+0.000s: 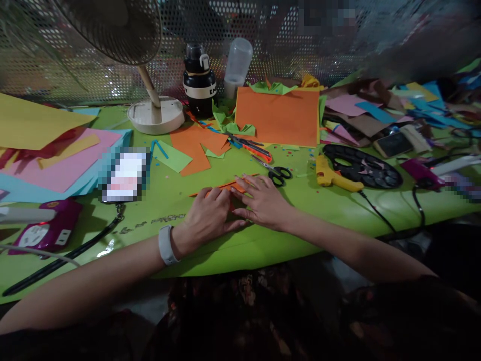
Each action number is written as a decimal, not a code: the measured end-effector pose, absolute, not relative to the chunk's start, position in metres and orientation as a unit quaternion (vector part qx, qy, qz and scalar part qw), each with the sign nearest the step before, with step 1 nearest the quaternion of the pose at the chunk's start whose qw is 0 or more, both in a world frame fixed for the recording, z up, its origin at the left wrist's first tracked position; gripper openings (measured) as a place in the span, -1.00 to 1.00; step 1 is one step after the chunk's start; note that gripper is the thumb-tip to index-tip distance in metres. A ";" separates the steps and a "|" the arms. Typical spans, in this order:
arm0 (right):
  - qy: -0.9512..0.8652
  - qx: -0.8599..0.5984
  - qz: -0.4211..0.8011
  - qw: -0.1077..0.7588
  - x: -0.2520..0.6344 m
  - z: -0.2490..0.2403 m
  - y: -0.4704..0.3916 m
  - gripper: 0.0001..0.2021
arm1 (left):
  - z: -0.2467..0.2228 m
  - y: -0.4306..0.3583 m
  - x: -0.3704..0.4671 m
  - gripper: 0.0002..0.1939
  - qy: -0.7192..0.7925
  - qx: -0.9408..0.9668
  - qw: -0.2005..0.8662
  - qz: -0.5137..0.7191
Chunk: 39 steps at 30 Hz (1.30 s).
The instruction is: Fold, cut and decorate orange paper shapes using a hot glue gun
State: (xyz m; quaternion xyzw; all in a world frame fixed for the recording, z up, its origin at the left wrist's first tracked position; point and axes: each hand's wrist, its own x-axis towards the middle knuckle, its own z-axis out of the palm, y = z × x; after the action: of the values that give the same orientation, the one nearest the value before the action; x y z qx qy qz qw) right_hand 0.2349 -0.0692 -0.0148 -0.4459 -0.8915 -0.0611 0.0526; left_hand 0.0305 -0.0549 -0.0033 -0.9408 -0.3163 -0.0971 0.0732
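Observation:
Low at the green table's front edge, a piece of orange paper (pixel 198 192), seemingly folded into a narrow strip, lies under both my hands. Bent fingers of my left hand (pixel 208 215), with a grey band at the wrist, press together on the paper. My right hand (pixel 265 203) lies flat across its right part with fingers spread. The hands cover most of the paper, so its full shape is hidden. Just beyond my right hand are black-handled scissors (pixel 280 175). An orange cutter (pixel 257 152) lies behind them.
A phone (pixel 127 175) and a purple device (pixel 48 228) lie left. A fan (pixel 156 114), a black bottle (pixel 200 93) and orange sheets (pixel 278 118) stand or lie behind. To the right are a yellow glue gun (pixel 336 175), a black palette (pixel 363 165) and paper scraps.

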 end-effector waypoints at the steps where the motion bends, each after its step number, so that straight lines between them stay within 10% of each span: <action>1: -0.892 -0.446 -0.061 0.048 0.237 -0.014 -0.069 -0.32 | -0.003 -0.055 0.031 -0.26 -0.318 -0.941 0.072 -0.094; 15: -0.890 -0.452 -0.021 0.053 0.257 -0.013 -0.070 -0.36 | 0.019 -0.049 0.022 -0.44 -0.317 -0.945 0.039 -0.069; 25: -0.887 -0.457 -0.021 0.063 0.258 -0.016 -0.071 -0.39 | 0.034 0.002 0.040 -0.42 -0.491 -0.710 -0.502 0.053; 39: -0.885 -0.461 -0.009 0.062 0.256 -0.015 -0.070 -0.40 | 0.029 0.008 0.048 -0.44 -0.469 -0.711 -0.519 0.071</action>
State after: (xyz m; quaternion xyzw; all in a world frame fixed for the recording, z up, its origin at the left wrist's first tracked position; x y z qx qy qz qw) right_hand 0.2562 -0.0697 -0.0147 -0.4613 -0.8851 -0.0086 0.0615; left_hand 0.0479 0.0081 0.0290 -0.7107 -0.4693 0.0713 -0.5192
